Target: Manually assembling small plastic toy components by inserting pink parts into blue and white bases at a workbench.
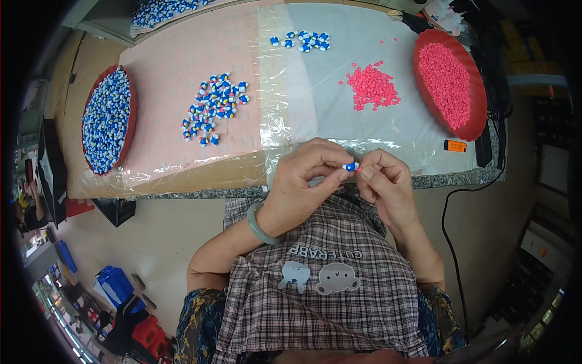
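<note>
At centre frame, my left hand [306, 176] is pinched closed on a small blue-and-white figure [349, 167]; my right hand [387, 182] pinches a tiny pink piece [359, 170] against its end. I seem to be joining them; next calls for steady, aligned pressing.

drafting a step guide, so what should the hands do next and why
Probably press the pink bit onto the blue-and-white piece: the left hand pinches the piece, the right hand holds the bit close to its end, and pieces in the pile show pink parts. Whether the two touch is too small to tell.
</note>
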A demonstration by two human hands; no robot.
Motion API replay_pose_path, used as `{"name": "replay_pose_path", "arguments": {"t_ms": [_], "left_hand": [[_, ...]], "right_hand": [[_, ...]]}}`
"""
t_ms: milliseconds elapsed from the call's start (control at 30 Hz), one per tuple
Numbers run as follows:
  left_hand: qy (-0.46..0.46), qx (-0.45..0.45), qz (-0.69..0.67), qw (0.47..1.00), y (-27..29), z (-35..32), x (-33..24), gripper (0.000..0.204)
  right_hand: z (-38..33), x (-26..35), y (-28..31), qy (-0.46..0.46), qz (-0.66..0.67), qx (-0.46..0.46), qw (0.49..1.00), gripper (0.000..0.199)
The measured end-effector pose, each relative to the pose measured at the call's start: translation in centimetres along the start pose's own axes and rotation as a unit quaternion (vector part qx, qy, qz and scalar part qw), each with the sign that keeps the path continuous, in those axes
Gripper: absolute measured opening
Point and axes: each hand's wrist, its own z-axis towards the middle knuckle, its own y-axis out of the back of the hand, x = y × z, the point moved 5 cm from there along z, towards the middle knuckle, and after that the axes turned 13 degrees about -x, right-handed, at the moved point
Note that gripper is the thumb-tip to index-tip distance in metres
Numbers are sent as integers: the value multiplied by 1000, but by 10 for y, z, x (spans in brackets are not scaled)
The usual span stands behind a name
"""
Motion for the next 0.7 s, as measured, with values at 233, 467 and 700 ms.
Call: {"name": "replay_pose_path", "arguments": {"t_ms": [233, 467, 700], "left_hand": [[15, 7, -19, 1000, 2, 0, 3, 23], [103, 4, -116, 988, 3, 1, 6, 24], [125, -10, -81, 989, 4, 0, 9, 22]], "right_hand": [[0, 1, 1, -17, 20, -5, 1000, 11], [-1, 6, 1, -34, 44, 8, 998, 12], [-3, 5, -3, -3, 11, 10, 1000, 12]]}}
